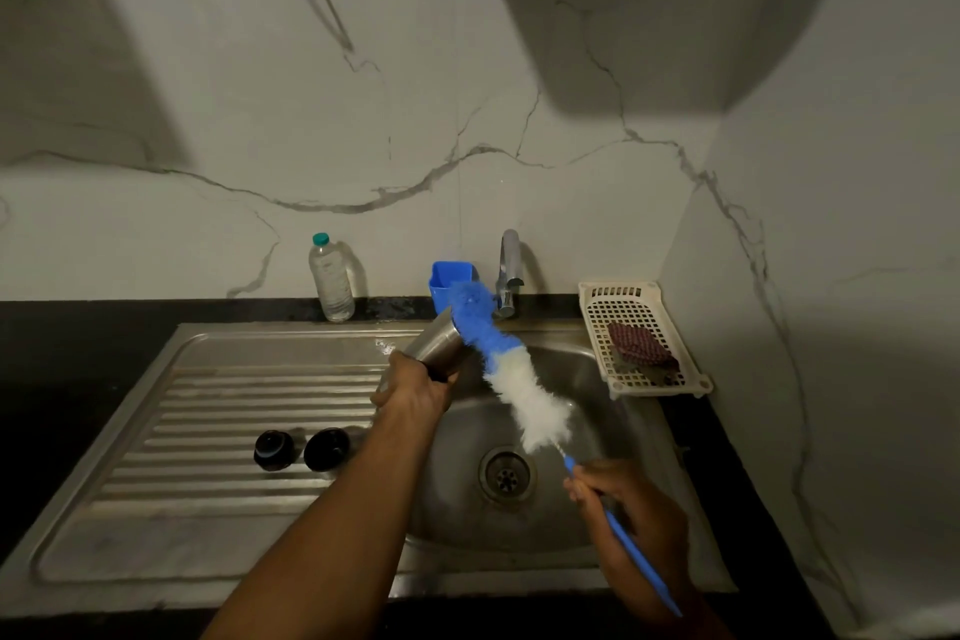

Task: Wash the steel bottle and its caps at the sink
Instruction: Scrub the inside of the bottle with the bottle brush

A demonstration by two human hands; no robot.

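Note:
My left hand [415, 392] grips the steel bottle [434, 346] over the left rim of the sink basin [597, 411], the bottle tilted away from me. My right hand [631, 509] holds the blue handle of a bottle brush [511, 382]. Its blue and white bristles lie outside the bottle, slanting along the bottle's right side up toward the tap [508, 270]. Two dark caps [274, 450] [327, 449] sit side by side on the ribbed draining board [208, 411], left of my forearm.
A clear plastic water bottle [331, 278] stands on the dark counter behind the draining board. A blue cup [451, 282] sits by the tap. A white perforated basket [641, 335] with a reddish scrubber rests at the basin's right. The drain [506, 473] is in the basin.

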